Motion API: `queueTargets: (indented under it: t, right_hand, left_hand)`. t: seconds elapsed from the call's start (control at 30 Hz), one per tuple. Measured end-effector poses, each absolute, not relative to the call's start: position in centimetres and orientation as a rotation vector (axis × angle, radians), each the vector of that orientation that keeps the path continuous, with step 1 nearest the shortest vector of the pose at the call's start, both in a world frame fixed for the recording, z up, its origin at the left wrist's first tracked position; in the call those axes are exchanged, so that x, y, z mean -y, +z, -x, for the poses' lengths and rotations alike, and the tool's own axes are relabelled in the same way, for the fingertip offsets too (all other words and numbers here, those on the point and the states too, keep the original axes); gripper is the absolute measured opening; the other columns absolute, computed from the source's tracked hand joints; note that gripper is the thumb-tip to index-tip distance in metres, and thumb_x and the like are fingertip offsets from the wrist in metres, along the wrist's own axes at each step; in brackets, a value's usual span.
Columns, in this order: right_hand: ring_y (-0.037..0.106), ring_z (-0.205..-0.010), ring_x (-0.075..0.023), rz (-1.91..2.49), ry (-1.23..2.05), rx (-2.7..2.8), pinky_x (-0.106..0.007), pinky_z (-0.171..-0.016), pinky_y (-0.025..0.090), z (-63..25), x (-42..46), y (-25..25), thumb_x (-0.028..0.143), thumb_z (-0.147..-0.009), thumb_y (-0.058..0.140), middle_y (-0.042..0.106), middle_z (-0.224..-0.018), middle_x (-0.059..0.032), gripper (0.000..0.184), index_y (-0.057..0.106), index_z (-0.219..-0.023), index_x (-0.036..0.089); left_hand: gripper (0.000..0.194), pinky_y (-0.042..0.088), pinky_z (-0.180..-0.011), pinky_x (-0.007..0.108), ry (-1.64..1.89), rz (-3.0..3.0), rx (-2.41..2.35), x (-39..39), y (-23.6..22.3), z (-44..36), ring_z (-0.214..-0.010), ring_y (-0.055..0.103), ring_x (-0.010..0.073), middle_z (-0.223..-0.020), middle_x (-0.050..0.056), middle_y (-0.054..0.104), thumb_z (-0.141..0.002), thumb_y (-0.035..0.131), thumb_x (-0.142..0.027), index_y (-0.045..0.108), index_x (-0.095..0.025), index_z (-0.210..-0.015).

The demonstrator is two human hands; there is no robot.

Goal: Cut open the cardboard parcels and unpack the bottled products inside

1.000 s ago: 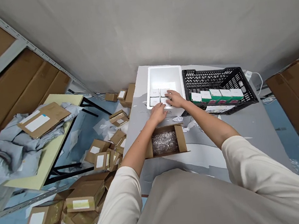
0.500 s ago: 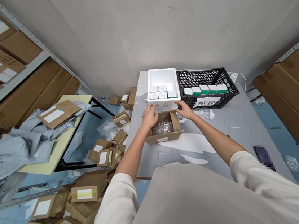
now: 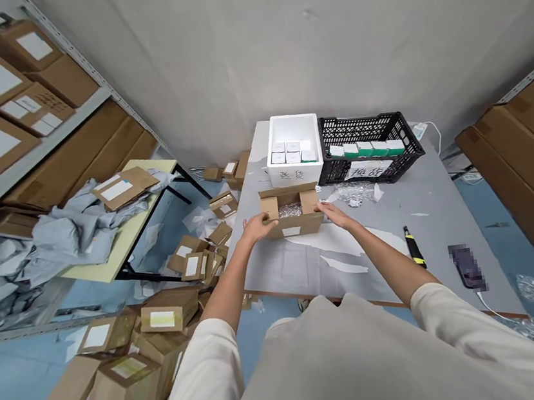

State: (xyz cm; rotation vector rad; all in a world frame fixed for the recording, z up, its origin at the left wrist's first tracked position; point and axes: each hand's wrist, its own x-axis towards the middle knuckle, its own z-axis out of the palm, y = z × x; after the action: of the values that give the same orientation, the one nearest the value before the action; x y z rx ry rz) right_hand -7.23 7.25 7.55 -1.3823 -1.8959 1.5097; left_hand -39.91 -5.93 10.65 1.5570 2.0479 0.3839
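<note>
An opened cardboard box (image 3: 299, 224) sits on the grey table in front of me, bubble wrap (image 3: 290, 210) showing inside it. Its two side flaps are tilted inward over the opening, and the long back flap stands up. My left hand (image 3: 257, 228) grips the box's left end, thumb along the front. At the right end my right hand (image 3: 335, 214) holds the edge between thumb and fingers. Just behind the box stands a white foam box (image 3: 296, 171) with several small white cartons (image 3: 293, 156) in it.
A black plastic crate (image 3: 410, 155) with white-and-green cartons stands right of the foam box. A utility knife (image 3: 414, 248) and a phone (image 3: 468, 266) lie on the table's right side. Cardboard parcels (image 3: 125, 389) are heaped on the floor at left, near a yellow table (image 3: 149, 231) with grey bags.
My hands have moved from the box's back corners down to its two ends. The side flaps have tipped inward, and the back flap now stands up. The view has shifted slightly.
</note>
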Motion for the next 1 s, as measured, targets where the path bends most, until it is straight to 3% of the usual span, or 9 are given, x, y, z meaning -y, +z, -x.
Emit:
queueTargets:
  t: [0.1,0.23,0.33,0.5,0.73,1.0]
  right_hand:
    - [0.061,-0.125,-0.0310,1.335,1.553,1.835,-0.045,-0.104,0.052,7.3,-6.7,6.4,0.074,-0.091,0.053,0.068,-0.133,-0.0108,0.059,0.076,-0.106,0.022]
    - [0.069,-0.101,-0.0243,1.370,1.407,1.716,-0.043,-0.095,0.057,7.4,-6.4,3.9,0.056,-0.083,0.068,0.072,-0.122,-0.0095,0.046,0.067,-0.113,0.021]
    - [0.071,-0.090,-0.0207,1.402,1.340,1.710,-0.044,-0.094,0.058,7.1,-6.3,2.4,0.039,-0.076,0.073,0.073,-0.118,-0.0074,0.051,0.063,-0.124,0.024]
    - [0.072,-0.103,-0.0233,1.375,1.286,1.865,-0.044,-0.100,0.056,6.4,-5.8,2.2,0.028,-0.079,0.066,0.076,-0.112,-0.0083,0.036,0.070,-0.114,0.021]
    - [0.071,-0.091,-0.0222,1.266,1.204,2.014,-0.039,-0.095,0.056,6.7,-5.1,4.2,0.027,-0.081,0.062,0.077,-0.116,-0.0058,0.044,0.071,-0.124,0.021]
    - [0.063,-0.069,-0.0185,1.263,1.061,2.167,-0.039,-0.089,0.054,12.4,-2.6,6.9,0.026,-0.077,0.063,0.077,-0.116,-0.0062,0.043,0.073,-0.119,0.020]
  left_hand:
    - [0.063,0.045,-0.107,0.042,0.490,-1.390,-2.157,5.1,9.9,39.2,-0.128,0.062,0.0307,-0.137,0.012,0.067,-0.089,0.067,-0.059,0.053,-0.024,-0.140]
    - [0.076,0.050,-0.099,0.042,0.556,-1.232,-2.375,4.3,8.9,36.8,-0.127,0.063,0.0339,-0.143,0.019,0.059,-0.088,0.071,-0.047,0.036,-0.022,-0.150]
    - [0.064,0.049,-0.099,0.044,0.544,-1.137,-2.509,4.6,8.4,34.6,-0.124,0.063,0.0357,-0.140,0.021,0.058,-0.091,0.068,-0.042,0.040,-0.018,-0.143]
    - [0.040,0.046,-0.100,0.043,0.553,-1.161,-2.566,6.1,8.6,32.0,-0.123,0.062,0.0333,-0.129,0.018,0.062,-0.096,0.060,-0.035,0.046,-0.020,-0.130]
    - [0.038,0.045,-0.101,0.043,0.635,-1.113,-2.665,9.0,9.9,31.1,-0.122,0.059,0.0329,-0.131,0.016,0.059,-0.093,0.062,-0.034,0.049,-0.022,-0.126]
    - [0.034,0.039,-0.106,0.052,0.679,-1.037,-2.752,14.6,11.5,34.7,-0.131,0.049,0.0369,-0.135,0.014,0.061,-0.094,0.058,-0.029,0.055,-0.026,-0.127]
